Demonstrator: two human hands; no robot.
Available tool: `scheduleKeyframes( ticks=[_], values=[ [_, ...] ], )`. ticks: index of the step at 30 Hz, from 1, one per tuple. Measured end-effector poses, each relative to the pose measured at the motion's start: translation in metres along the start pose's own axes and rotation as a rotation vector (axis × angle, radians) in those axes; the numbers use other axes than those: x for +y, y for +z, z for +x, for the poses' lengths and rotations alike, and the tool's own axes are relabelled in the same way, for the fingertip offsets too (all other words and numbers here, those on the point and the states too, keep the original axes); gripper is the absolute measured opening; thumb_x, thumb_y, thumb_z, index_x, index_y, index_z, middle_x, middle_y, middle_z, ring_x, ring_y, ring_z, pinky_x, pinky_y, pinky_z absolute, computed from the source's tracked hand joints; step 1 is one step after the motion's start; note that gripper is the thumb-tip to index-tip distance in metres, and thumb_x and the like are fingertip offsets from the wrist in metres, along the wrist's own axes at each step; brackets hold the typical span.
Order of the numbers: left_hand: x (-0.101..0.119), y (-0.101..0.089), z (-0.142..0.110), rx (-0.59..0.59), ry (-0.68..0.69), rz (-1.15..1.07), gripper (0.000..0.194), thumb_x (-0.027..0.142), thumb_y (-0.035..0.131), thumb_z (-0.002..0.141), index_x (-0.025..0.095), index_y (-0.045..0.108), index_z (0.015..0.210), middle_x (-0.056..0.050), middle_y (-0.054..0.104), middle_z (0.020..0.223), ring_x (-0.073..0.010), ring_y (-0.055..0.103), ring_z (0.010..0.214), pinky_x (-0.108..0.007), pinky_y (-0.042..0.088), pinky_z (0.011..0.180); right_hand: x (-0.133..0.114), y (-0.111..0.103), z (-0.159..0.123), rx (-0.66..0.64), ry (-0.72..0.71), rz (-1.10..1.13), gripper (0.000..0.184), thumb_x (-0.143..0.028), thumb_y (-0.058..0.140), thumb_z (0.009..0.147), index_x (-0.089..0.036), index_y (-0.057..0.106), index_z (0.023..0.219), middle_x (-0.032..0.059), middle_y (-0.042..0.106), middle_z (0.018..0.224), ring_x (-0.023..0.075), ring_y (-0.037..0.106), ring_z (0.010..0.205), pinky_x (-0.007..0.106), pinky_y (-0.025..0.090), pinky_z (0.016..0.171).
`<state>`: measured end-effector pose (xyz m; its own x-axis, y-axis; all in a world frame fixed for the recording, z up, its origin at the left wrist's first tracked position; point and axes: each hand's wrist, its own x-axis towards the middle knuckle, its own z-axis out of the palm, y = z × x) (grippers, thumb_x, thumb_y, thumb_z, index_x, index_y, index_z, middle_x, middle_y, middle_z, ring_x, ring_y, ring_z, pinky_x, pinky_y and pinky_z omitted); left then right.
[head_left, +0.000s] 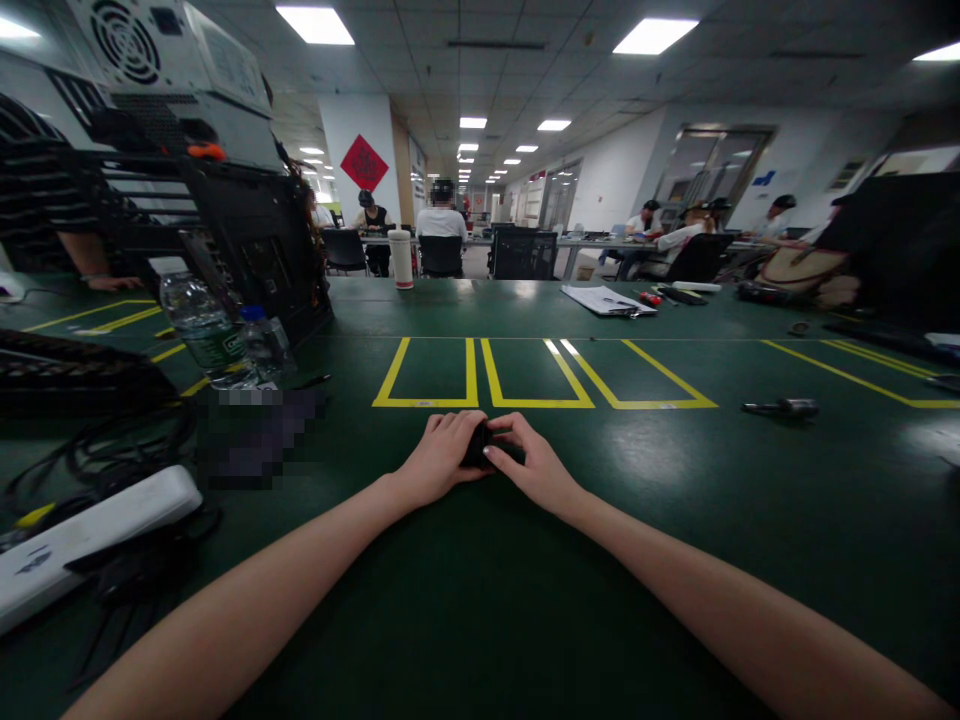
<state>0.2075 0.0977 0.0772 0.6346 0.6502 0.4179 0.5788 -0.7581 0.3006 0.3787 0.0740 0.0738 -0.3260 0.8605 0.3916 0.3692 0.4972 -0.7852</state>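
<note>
A small black object (pixel 475 446) sits between my hands at the middle of the green table; its kind is mostly hidden by fingers. My left hand (pixel 444 452) is wrapped round it from the left, fingers over the top. From the right, my right hand (pixel 534 462) pinches it with thumb and forefinger. Both hands are low over the tabletop, just in front of the yellow tape outlines (pixel 426 403).
At left stand a computer case (pixel 262 250) with a power supply (pixel 202 80) on top, water bottles (pixel 199 320), cables and a white power strip (pixel 97 545). A white tumbler (pixel 401 258), a clipboard (pixel 607 300) and a dark cylindrical tool (pixel 781 408) lie farther off.
</note>
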Motion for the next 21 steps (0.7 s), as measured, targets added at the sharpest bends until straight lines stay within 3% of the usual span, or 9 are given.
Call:
scheduleKeyframes(
  ticks=[4,15,21],
  values=[
    [0.0000,-0.0008,-0.0008,0.001,0.004,-0.008,0.055,0.026,0.064,0.070,0.022,0.032,0.114,-0.006,0.048,0.113,-0.0239,0.046,0.105,-0.040,0.032,0.089,-0.0012,-0.0005,-0.0009,-0.049,0.078,-0.012,0.029,-0.026,0.049,0.080,-0.021,0.044,0.108,0.0051,0.052,0.103,0.0181,0.054,0.091,0.038,0.046,0.080],
    [-0.0010,0.0009,-0.0002,0.002,-0.013,-0.018,0.056,0.026,0.065,0.069,0.024,0.031,0.114,-0.005,0.049,0.113,-0.0240,0.048,0.105,-0.041,0.032,0.089,-0.0083,-0.0032,-0.0019,-0.012,-0.027,-0.058,0.019,-0.020,0.049,0.079,-0.022,0.049,0.098,0.0029,0.052,0.097,0.0177,0.052,0.093,0.039,0.044,0.085],
    [-0.0006,0.0002,-0.0009,0.009,0.005,-0.017,0.056,0.027,0.064,0.070,0.023,0.031,0.115,-0.006,0.048,0.114,-0.0243,0.047,0.105,-0.041,0.032,0.089,-0.0073,-0.0017,-0.0019,-0.014,0.045,0.004,0.031,-0.023,0.048,0.080,-0.021,0.042,0.111,0.0051,0.050,0.107,0.0180,0.053,0.096,0.037,0.046,0.084]
  ],
)
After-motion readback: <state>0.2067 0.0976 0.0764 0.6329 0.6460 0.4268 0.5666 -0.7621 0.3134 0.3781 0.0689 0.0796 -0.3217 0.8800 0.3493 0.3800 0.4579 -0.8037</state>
